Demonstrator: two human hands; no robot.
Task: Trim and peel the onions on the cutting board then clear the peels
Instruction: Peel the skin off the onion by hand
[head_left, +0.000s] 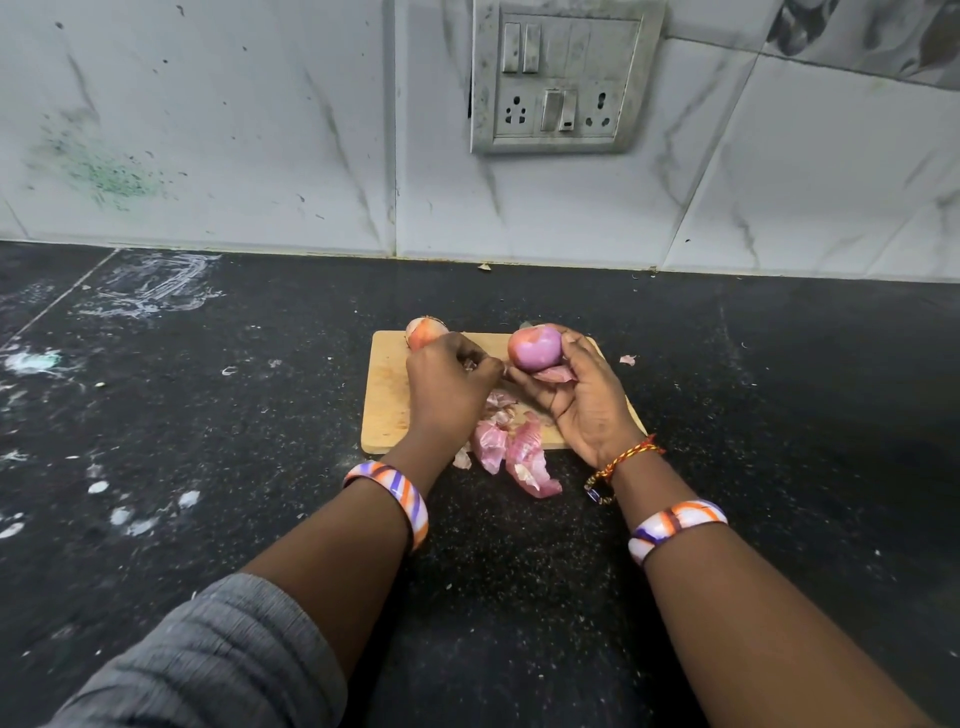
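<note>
Reaching forward with both arms over the dark speckled worktop (208, 415). Holding the round purple onion (535, 347) up above the board in the right hand (582, 405), palm turned up, fingers (576, 348) curling round it. Bending the left hand (447, 384) down, palm hidden, fingers (485, 366) pinching a thin bit of skin beside the onion. Lying flat under both hands: the pale wooden cutting board (387, 395), a rounded rectangle. Resting at the board's far left edge: a second onion (423, 332), papery skin still on. Piling up at the near edge, spilling onto the worktop: thin, curly pink peels (519, 452). Wearing striped bangles (400, 493) on both wrists.
</note>
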